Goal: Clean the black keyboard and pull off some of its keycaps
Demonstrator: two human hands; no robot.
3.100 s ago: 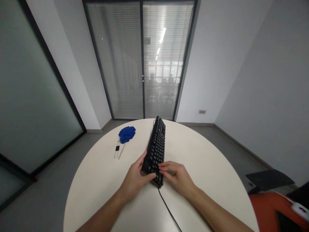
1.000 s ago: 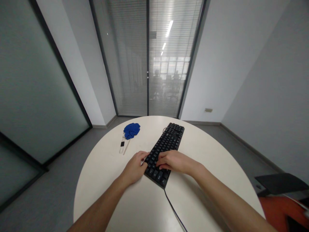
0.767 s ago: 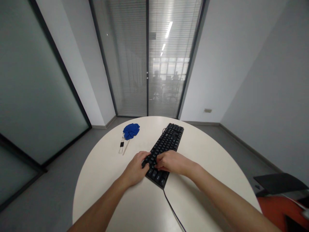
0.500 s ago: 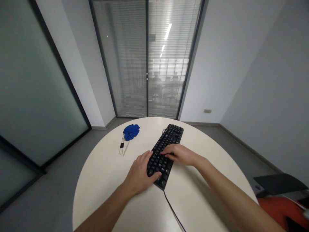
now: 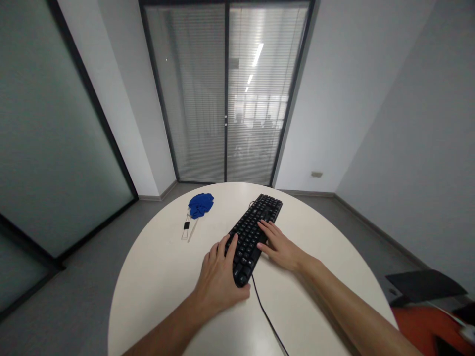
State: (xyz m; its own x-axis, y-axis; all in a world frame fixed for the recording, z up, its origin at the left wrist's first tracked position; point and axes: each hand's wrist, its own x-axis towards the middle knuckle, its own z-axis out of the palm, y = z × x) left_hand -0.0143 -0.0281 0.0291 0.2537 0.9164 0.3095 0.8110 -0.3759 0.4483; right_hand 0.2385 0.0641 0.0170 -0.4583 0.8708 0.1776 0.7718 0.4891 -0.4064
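Note:
A black computer keyboard (image 5: 252, 230) lies slantwise on the round white table (image 5: 159, 277), its far end pointing away to the right. My left hand (image 5: 218, 277) grips its near left corner, with fingers along the left edge and the thumb by the near end. My right hand (image 5: 280, 247) is at the right edge, fingers stretched out over the keys and thumb apart, touching the side. From beneath the near end a black cable (image 5: 265, 314) runs toward me. Whether the near end is raised off the table I cannot tell.
At the back left of the table lie a crumpled blue cloth (image 5: 201, 205), a black binder clip (image 5: 186, 225) and a thin pale stick (image 5: 193, 230). An orange-red seat (image 5: 426, 329) stands off the table's right side. Glass doors with blinds (image 5: 200, 123) are beyond.
My left hand has shifted round the keyboard's near corner, its thumb moving off the keys. My right hand's fingers have spread and moved right. The keyboard's near end has shifted slightly left.

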